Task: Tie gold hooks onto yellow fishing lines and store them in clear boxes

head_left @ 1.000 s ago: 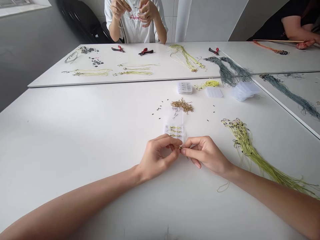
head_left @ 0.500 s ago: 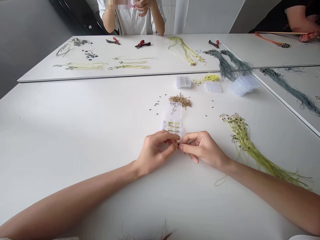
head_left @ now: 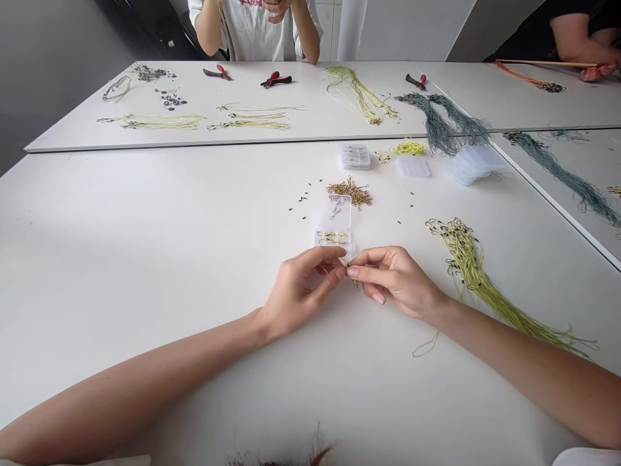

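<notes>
My left hand (head_left: pixel 305 283) and my right hand (head_left: pixel 398 279) meet fingertip to fingertip above the table, both closed in a pinch. Between them is a fish hook (head_left: pixel 357 284) on a bit of yellow line; the fingers cover most of it. Just beyond the fingertips lies a small clear plastic box (head_left: pixel 317 238), its lid (head_left: pixel 343 219) folded back away from me. Yellow-lined hooks (head_left: pixel 334 235) rest in rows inside, the nearest part of the box being hidden by my left hand. Gold swivel clips (head_left: pixel 356 193) are heaped behind the lid.
A bundle of yellow-green lines with hooks (head_left: pixel 478 275) lies beside my right forearm. Tiny black sleeves (head_left: pixel 303 199) are scattered left of the heap. Farther back are clear boxes (head_left: pixel 356 157), stacked lids (head_left: pixel 473 165), grey-blue line bundles (head_left: pixel 436 123) and pliers (head_left: pixel 276 79). Two people sit opposite.
Both hands stay together in a pinch, the fingers shifting slightly on the hook. Some yellow line now shows at the fingertips. The whole view has moved a little.
</notes>
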Tool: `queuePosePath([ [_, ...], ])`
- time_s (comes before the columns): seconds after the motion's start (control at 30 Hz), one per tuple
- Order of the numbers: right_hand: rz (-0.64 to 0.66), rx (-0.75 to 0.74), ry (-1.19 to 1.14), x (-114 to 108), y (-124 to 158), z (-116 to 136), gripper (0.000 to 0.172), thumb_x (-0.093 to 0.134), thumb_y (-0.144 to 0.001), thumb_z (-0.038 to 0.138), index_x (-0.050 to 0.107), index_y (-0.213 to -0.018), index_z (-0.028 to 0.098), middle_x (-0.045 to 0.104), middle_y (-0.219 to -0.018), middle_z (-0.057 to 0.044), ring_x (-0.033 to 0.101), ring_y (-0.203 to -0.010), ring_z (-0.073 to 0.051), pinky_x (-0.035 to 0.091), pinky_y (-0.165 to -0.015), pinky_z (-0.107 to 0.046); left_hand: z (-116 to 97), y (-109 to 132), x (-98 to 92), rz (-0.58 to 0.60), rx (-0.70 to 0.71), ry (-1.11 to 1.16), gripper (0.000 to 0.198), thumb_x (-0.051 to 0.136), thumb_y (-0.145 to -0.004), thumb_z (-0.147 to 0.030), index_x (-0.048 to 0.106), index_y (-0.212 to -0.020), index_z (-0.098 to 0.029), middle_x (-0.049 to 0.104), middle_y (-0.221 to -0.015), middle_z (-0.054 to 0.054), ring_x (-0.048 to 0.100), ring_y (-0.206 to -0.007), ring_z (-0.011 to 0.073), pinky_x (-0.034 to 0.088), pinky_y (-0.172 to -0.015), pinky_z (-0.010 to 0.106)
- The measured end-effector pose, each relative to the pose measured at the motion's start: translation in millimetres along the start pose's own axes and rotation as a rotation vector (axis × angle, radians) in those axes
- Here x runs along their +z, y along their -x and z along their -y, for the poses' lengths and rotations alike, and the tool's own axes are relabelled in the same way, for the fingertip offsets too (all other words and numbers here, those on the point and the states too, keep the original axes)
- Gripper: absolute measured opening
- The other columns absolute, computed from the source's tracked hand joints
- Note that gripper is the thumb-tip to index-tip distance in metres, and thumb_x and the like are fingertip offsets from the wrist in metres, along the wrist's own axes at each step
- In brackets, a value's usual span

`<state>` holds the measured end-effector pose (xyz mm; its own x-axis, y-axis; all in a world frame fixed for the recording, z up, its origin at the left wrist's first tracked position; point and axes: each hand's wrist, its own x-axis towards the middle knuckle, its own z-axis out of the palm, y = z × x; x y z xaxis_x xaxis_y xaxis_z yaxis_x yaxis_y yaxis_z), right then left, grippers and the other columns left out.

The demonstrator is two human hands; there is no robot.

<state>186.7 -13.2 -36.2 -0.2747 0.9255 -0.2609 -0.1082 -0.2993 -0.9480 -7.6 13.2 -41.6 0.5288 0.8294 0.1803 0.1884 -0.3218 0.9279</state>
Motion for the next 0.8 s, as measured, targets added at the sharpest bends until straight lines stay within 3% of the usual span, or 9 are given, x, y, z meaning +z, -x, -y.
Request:
queuePosePath([
  [0.3,-0.101,-0.036,-0.107,-1.2,-3.4,-2.9,0.016,0.074,-0.076,0.032,0.071,-0.078,0.016,0.053,-0.048,0.004,0.046,-0.048,-0.010,0.037,-0.054,-0.028,0.6,-0.2,-1.2,0.017,-0.052,-0.053,0.017,0.057,-0.089,-0.019,0.071,-0.098,-0.018,0.069,-0.089,0.006,0.062,-0.078,0.0161,0.050,-0.070,0.028],
  [0.43,-0.131,-0.028,-0.215,-3.1,-4.7,-3.2,0.011,0.075,-0.075,0.028,0.071,-0.076,0.019,0.053,-0.052,0.004,0.044,-0.049,-0.008,0.036,-0.055,-0.027,-3.2,1.8,-3.6,0.086,-0.055,-0.032,0.016,0.057,-0.084,-0.014,0.072,-0.087,-0.015,0.067,-0.083,0.006,0.062,-0.074,0.0163,0.050,-0.070,0.029],
  [0.6,-0.109,-0.074,-0.201,1.7,-0.5,-1.4,0.005,0.075,-0.075,0.028,0.073,-0.075,0.023,0.064,-0.081,-0.001,0.040,-0.055,-0.008,0.035,-0.057,-0.029,-6.4,1.0,-4.2,0.081,-0.010,-0.026,0.022,0.059,-0.083,-0.017,0.072,-0.101,-0.017,0.066,-0.103,0.009,0.061,-0.094,0.0212,0.049,-0.082,0.033],
  [0.8,-0.100,-0.126,-0.146,7.3,3.0,-1.8,0.004,0.075,-0.075,0.028,0.074,-0.074,0.025,0.062,-0.090,-0.002,0.039,-0.059,-0.010,0.036,-0.059,-0.030,-11.1,1.4,1.2,0.191,-0.208,0.346,0.023,0.056,-0.092,-0.027,0.068,-0.109,-0.018,0.067,-0.083,0.005,0.057,-0.068,0.0137,0.050,-0.065,0.028],
])
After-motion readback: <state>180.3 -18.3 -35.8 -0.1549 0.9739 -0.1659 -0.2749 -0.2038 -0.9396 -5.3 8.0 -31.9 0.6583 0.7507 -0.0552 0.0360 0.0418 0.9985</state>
